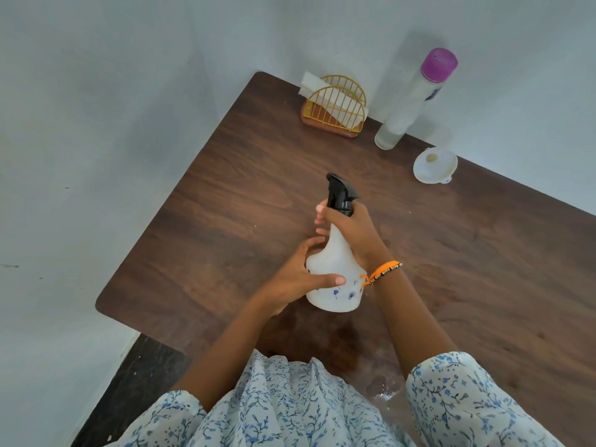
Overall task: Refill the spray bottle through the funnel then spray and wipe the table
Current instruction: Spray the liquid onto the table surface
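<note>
The left hand (298,272) curled around the lower body of the spray bottle (333,272), thumb laid across its front, fingers wrapped round the far side. The bottle stood upright on the brown surface (225,195), near its middle. The right hand (350,230) gripped the bottle's neck just under the black trigger head (340,193), fingers closed round it; an orange bracelet (382,272) sat on that wrist. Farther back stood a wire napkin holder (335,106), a tall bottle (416,98) with a purple cap, and a white funnel (435,165) lying well apart from the hands.
</note>
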A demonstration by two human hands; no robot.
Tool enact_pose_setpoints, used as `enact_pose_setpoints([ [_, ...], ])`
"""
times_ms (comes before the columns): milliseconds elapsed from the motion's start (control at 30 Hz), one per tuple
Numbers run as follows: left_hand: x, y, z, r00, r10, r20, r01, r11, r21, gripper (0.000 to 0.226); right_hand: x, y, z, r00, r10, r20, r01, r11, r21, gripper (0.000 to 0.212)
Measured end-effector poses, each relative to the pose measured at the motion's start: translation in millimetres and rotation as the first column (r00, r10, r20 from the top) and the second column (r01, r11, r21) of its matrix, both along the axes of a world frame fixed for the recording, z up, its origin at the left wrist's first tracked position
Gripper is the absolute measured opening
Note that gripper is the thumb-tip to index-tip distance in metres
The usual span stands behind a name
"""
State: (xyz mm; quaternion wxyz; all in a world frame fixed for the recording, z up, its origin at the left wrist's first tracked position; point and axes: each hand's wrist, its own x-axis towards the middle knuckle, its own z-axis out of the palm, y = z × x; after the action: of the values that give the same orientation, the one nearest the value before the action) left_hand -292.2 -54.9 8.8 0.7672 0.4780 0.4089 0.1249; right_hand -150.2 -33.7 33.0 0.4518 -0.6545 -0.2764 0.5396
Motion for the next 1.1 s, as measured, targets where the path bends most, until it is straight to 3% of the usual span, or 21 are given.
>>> enact_pose_setpoints([
  [133, 7, 4, 2, 0.998, 0.017, -0.058, -0.017, 1.0, 0.002, 0.088, 5, 2, 4, 0.988, -0.15, 0.044, 0.149, 0.988, 0.027, 0.005],
  [233, 3, 11, 3, 0.968, 0.225, -0.111, -0.221, 0.974, 0.05, 0.056, 6, 5, 9, 0.998, 0.049, 0.033, -0.048, 0.998, -0.036, 0.006],
  [300, -1, 14, 1, 0.92, 0.356, -0.162, -0.344, 0.934, 0.093, 0.031, 7, 5, 7, 0.987, 0.14, -0.077, -0.15, 0.977, -0.153, 0.006],
  [433, -1, 16, -4, 0.876, 0.447, -0.181, -0.427, 0.893, 0.141, 0.027, 8, 5, -5, 0.976, 0.077, -0.204, -0.139, 0.94, -0.311, 0.021],
  [533, 2, 16, -4, 0.866, 0.469, -0.176, -0.443, 0.88, 0.17, 0.027, 4, 4, -16, 0.969, 0.04, -0.243, -0.124, 0.931, -0.342, 0.021],
  [700, 3, 15, -6, 0.852, 0.491, -0.184, -0.456, 0.866, 0.204, 0.023, 3, 10, -18, 0.991, -0.026, -0.131, -0.027, 0.921, -0.39, 0.025],
  [900, 6, 15, -8, 0.867, 0.454, -0.205, -0.417, 0.886, 0.201, 0.02, 10, 7, -15, 0.958, -0.073, -0.279, -0.054, 0.904, -0.425, 0.022],
  [1100, 9, 14, -9, 0.873, 0.445, -0.197, -0.41, 0.891, 0.196, 0.02, 14, 7, -17, 0.96, -0.152, -0.235, 0.036, 0.901, -0.433, 0.016],
])
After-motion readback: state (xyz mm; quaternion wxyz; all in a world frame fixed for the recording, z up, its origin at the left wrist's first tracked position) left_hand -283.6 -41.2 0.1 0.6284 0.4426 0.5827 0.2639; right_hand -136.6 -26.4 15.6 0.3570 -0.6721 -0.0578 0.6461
